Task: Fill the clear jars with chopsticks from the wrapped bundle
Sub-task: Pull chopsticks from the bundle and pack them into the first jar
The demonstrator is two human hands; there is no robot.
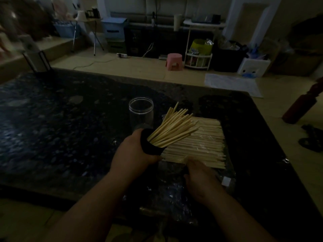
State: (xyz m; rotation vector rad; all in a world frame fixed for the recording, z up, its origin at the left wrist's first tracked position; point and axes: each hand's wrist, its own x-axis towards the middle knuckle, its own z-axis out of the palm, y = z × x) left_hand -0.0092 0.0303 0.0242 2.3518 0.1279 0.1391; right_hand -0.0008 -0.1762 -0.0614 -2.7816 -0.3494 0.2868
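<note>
1. An empty clear jar (141,110) stands upright on the dark table (52,119).
2. The left hand (132,154) grips a tilted dark container (150,145). Chopsticks (173,128) fan out of it and cover part of the bundle.
3. The wrapped bundle (208,142) lies flat on the table.
4. The right hand (201,179) is at the bundle's near end. I cannot tell what its fingers are doing in the gloom.

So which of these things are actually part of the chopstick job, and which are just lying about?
Part of the job: empty clear jar; wrapped bundle; bunch of chopsticks gripped by the left hand; right hand at the bundle's near end.
Just lying about: pink stool, power strip, blue box, white rack, all beyond the table.
</note>
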